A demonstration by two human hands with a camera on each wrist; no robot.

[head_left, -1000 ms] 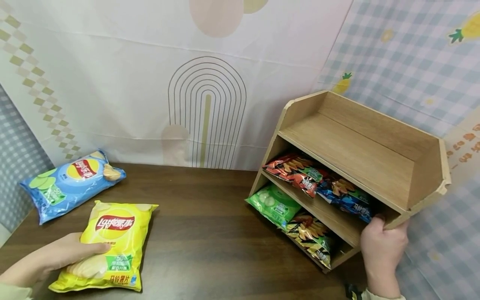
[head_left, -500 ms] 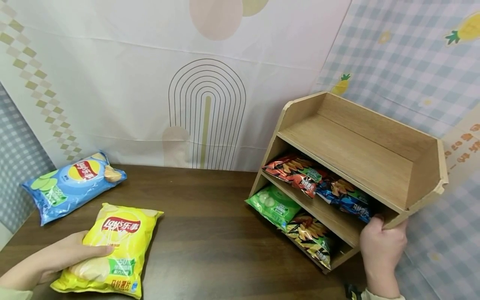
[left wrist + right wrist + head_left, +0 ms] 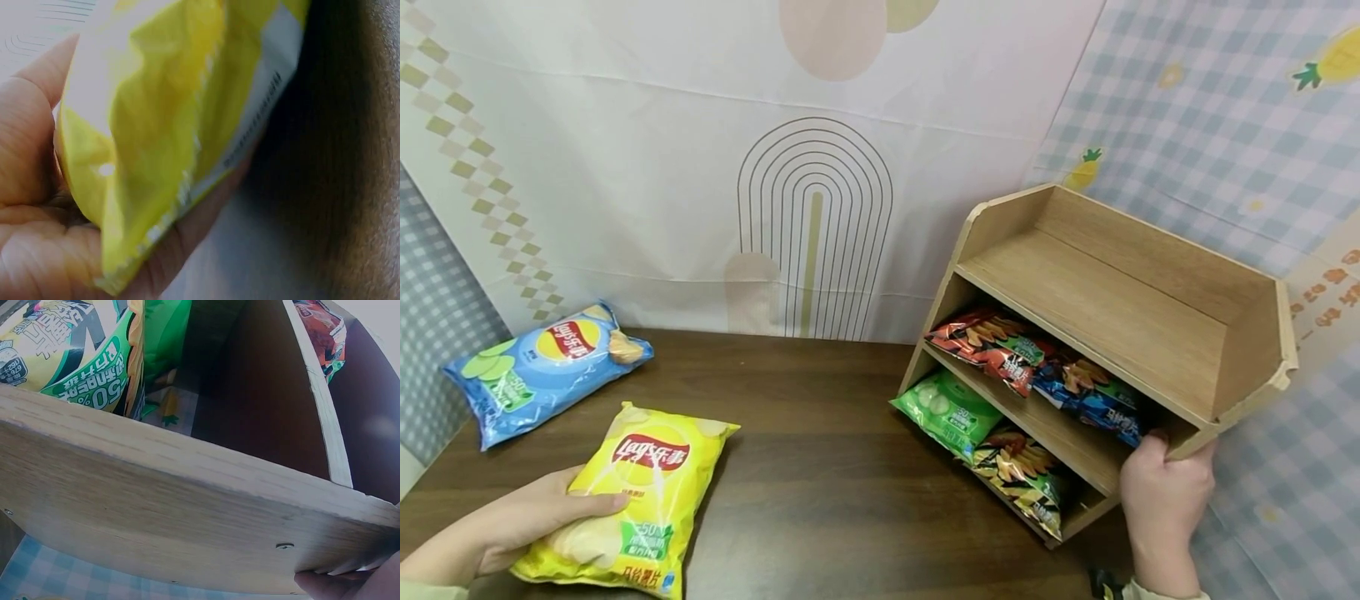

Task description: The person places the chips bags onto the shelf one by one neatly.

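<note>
My left hand holds a yellow bag of potato chips by its left side, thumb across the front. Fingers pass beneath the bag in the left wrist view, where its crimped edge lies over the palm. My right hand grips the right side of a wooden shelf, thumb at the front edge; most of its fingers are hidden in the head view. Inside the shelf's middle level lie a red chip bag and a dark blue one. Below them are a green bag and a black-and-gold bag.
A light blue chip bag lies at the back left of the brown table. A white printed cloth hangs behind, and a checkered cloth hangs close behind the shelf on the right.
My left hand has shifted the yellow chip bag slightly to the right, and the bag has turned a little clockwise. The right hand and the shelf stay in place.
</note>
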